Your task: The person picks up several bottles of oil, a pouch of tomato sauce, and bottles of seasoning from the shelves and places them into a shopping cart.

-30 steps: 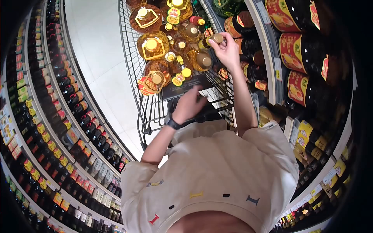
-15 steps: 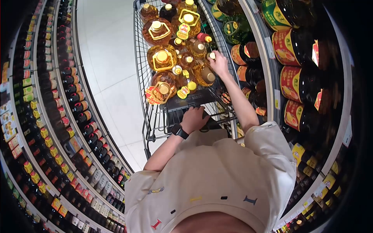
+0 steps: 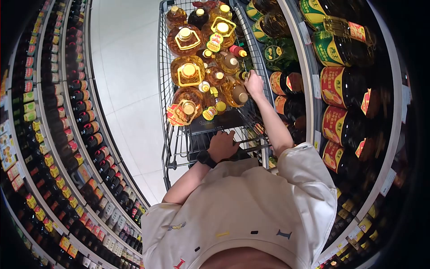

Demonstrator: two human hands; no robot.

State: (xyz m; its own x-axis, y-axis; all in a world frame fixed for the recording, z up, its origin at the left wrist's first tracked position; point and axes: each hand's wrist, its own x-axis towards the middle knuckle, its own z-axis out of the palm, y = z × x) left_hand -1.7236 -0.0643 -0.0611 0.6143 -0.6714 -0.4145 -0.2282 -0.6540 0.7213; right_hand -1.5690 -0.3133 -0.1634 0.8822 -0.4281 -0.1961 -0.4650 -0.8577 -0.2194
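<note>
both hands busy: i see left hand (image 3: 222, 145) clamped round cart handle (image 3: 245, 155), right hand (image 3: 254, 84) outstretched, touching a bottle (image 3: 243, 75), grip unclear.

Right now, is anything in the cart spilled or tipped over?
No spill shows. The oil bottles in the cart stand upright with caps on. Only one small red bottle seems to lie tilted between them, near the right hand. The left hand grips the cart.
</note>
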